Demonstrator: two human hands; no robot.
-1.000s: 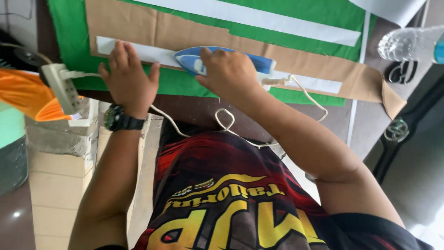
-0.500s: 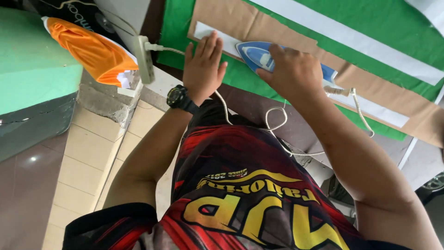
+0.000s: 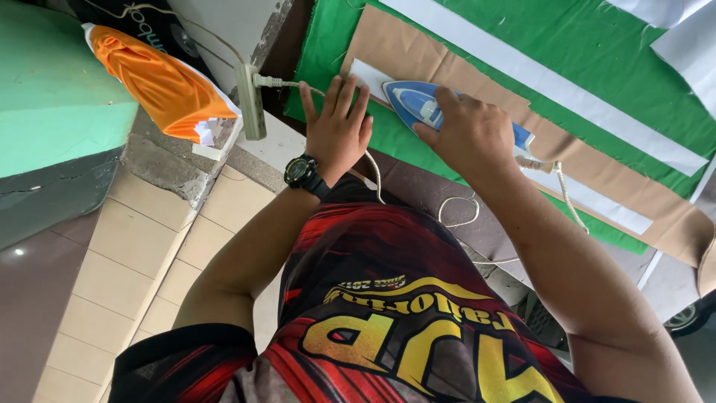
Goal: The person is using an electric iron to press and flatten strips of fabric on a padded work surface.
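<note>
My right hand grips the handle of a blue and white electric iron that rests on a white strip laid over brown paper. Beneath lies green cloth covering the table. My left hand, wearing a black wristwatch, lies flat with fingers spread on the green cloth and strip, just left of the iron's tip. The iron's white cord trails off its back end and loops down over the table edge.
A white power strip with a plug in it hangs at the table's left end. An orange cloth bundle lies on a concrete ledge to the left. A second long white strip runs across the green cloth farther away.
The view has swung so the table sits more to the upper right. The iron and both hands keep the same hold, the iron's tip staying close to my left hand.
</note>
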